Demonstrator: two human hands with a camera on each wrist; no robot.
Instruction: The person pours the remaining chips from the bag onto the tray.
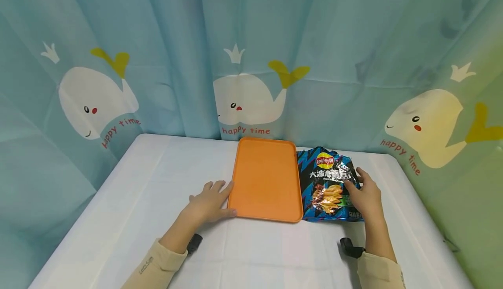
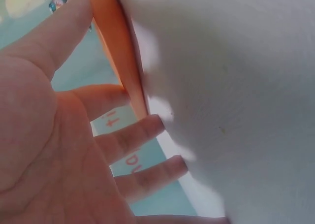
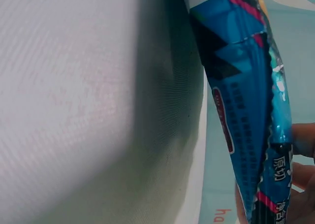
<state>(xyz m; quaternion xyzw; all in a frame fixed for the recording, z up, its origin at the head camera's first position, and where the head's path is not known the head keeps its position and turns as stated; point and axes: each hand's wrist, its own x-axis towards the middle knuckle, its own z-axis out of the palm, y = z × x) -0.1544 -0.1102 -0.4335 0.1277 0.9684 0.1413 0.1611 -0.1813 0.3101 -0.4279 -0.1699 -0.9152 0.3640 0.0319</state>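
Note:
A flat orange tray (image 1: 265,180) with a low rim lies lengthwise on the white table. Against its left rim rests my left hand (image 1: 208,201), fingers spread; the left wrist view shows the thumb and index fingertip touching the orange rim (image 2: 118,42), the other fingertips on the tablecloth. Right beside the tray is a blue and black bag of potato chips (image 1: 328,171), its printed front facing up. My right hand (image 1: 367,195) grips the bag's right edge, thumb on the front. In the right wrist view the bag's side (image 3: 236,111) hides part of the fingers.
White cloth covers the table (image 1: 259,258). A blue-green curtain (image 1: 251,9) with whale prints hangs along the back and both sides, close behind the far ends of tray and bag. A black wrist device (image 1: 351,248) sits at the right wrist.

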